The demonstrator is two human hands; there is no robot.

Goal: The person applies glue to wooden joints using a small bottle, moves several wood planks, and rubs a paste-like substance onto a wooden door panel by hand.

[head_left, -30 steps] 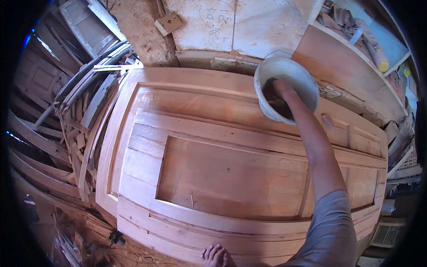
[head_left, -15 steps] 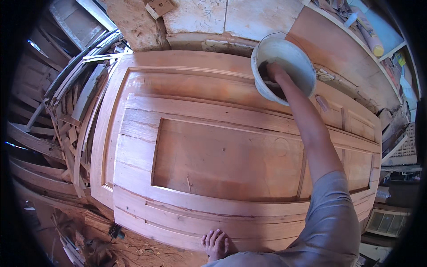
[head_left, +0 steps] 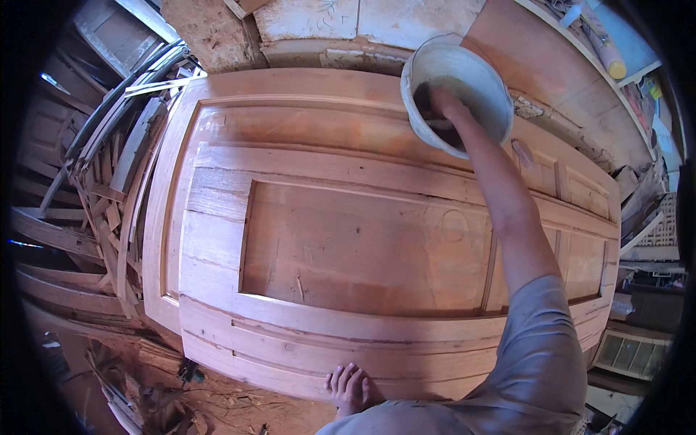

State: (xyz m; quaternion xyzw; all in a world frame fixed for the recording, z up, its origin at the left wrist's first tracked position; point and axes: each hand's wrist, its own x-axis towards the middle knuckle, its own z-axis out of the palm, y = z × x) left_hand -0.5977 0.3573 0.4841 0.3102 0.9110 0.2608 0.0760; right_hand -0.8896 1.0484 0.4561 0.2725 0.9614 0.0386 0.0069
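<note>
My right hand [head_left: 445, 101] reaches down into a whitish plastic bucket [head_left: 495, 90] with a thin wire handle. Its fingers are hidden in the dark inside, so I cannot make out what they touch; a pale edge shows beside them. The bucket is on the far side of a wooden panelled door [head_left: 304, 161] that lies flat, over the rail of a second panelled door [head_left: 290, 81] beneath and behind it. On the near edge of the upper door rests my left hand [head_left: 350, 386], fingers slightly bent and apart, with nothing visible in it.
A heap of timber offcuts [head_left: 134, 156] crowds the left side. Stained boards [head_left: 308, 18] lie behind the doors. A small clear object [head_left: 522, 154] lies right of the bucket, and a wood sliver [head_left: 300, 288] on the upper door's panel. A louvred frame [head_left: 632, 353] stands at right.
The whole view has shifted slightly. My right hand stays in the bucket with only a small change of position, and my left hand keeps its place on the door edge.
</note>
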